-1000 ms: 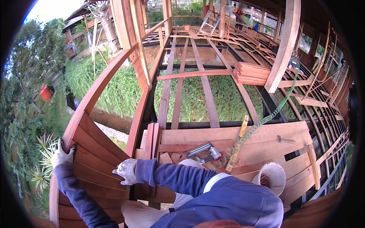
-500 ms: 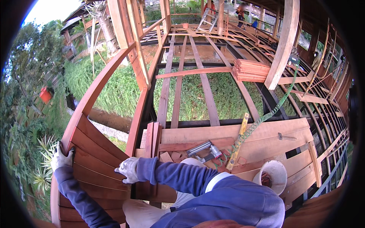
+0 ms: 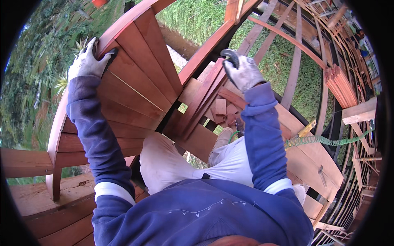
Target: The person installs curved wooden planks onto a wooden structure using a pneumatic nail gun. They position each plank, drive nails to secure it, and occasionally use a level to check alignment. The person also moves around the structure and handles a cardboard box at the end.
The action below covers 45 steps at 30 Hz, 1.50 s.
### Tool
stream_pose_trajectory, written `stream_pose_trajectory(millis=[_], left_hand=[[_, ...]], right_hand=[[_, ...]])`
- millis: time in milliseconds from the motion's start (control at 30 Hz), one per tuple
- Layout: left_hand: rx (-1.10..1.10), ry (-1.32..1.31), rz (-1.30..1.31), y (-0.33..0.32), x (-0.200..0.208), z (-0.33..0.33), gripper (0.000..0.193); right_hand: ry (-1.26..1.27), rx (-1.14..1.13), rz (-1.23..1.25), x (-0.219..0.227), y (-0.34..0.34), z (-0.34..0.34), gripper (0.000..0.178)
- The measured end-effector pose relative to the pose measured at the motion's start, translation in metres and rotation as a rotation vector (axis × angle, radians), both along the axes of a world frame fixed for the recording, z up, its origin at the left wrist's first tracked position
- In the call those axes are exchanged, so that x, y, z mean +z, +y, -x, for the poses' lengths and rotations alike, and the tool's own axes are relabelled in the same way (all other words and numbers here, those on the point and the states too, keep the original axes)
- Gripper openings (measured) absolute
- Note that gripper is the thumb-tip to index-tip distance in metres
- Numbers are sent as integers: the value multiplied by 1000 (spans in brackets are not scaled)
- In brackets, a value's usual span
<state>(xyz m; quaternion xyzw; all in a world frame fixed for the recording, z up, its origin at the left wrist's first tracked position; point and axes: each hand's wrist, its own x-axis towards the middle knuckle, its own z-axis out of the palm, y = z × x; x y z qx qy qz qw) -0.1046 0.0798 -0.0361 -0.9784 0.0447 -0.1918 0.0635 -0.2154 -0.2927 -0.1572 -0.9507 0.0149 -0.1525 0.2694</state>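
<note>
A curved wooden rail (image 3: 129,19) borders reddish slats (image 3: 133,74) that fan inward on my left. My left hand (image 3: 89,62), in a white glove with dark fingertips, is closed over the rail's outer edge. Farther right, my gloved right hand (image 3: 245,73) is at the far ends of several narrow loose boards (image 3: 204,95). Its fingers are half curled with a gap before the thumb, and nothing shows in them. Small wooden offcuts (image 3: 220,106) lie beside these boards, below my right wrist. My right sleeve covers part of the planks behind it.
A yellow spirit level (image 3: 307,128) and a coiled green air hose (image 3: 324,141) lie right of my arm. A stack of red boards (image 3: 340,87) sits farther off. Gaps between the joists (image 3: 292,76) open onto grass below. My knees (image 3: 158,160) are close to the slats.
The view has swung down and to the left. My right hand has left the slats and moved to the loose boards' ends. My left hand stays on the rail. The nail gun is no longer plainly seen.
</note>
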Motion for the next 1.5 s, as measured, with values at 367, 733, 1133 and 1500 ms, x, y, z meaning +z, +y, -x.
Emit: stream_pose_trajectory(millis=[367, 733, 1133, 1500], left_hand=[[-52, -6, 114, -8, -5, 2, 63], [-187, -91, 69, -14, -7, -9, 63], [-119, -62, 225, -14, -16, -12, 65], [-117, 5, 222, -28, -6, -21, 73]], right_hand=[[462, 79, 89, -100, -55, -76, 48], [891, 672, 314, -256, 79, -192, 63], [545, 1409, 1045, -388, 152, -102, 72], [690, 1241, 888, -385, 116, -126, 42]])
